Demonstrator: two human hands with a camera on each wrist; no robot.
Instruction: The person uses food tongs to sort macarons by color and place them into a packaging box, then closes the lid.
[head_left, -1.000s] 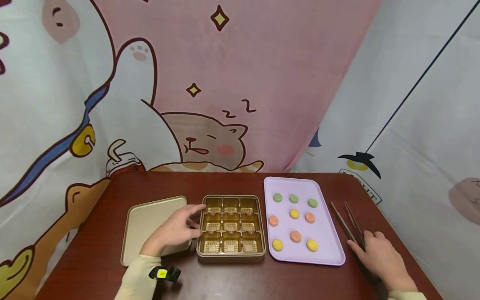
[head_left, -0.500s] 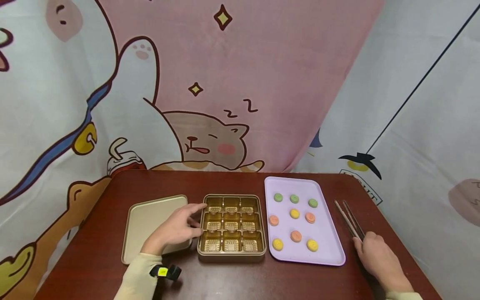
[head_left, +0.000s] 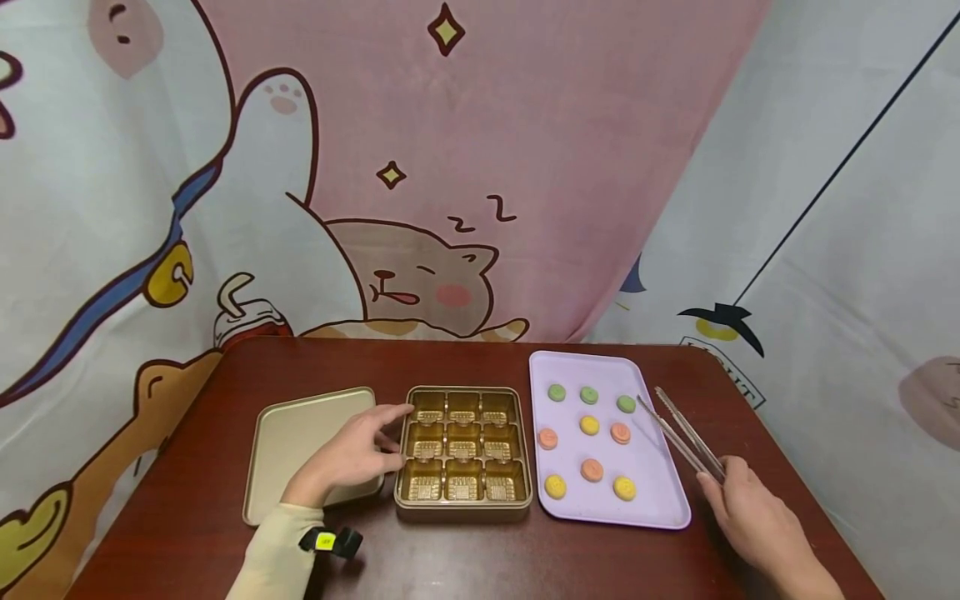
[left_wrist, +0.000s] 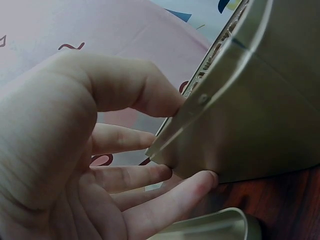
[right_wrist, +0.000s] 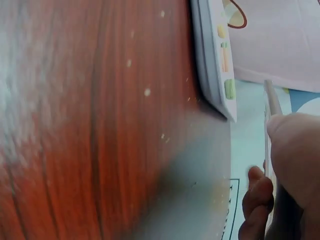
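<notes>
My left hand rests against the left side of a gold square box with a divided insert. In the left wrist view, thumb and fingertips touch the wall of the box with loosely extended fingers. My right hand grips metal tongs by the near end. The tongs' arms are spread, their tips over the right edge of a lilac tray, with nothing between them. On the tray lie green macarons, yellow macarons and orange macarons; one tip is close beside the rightmost green one.
A flat gold lid lies on the dark red table, left of the box and partly under my left forearm. Behind the table hangs a printed cloth. The tray stands just right of the box.
My right hand has lifted the tongs and turned their tips leftward, from the table beside the tray to over its right edge. The tongs' arms have spread. My left hand stays put.
</notes>
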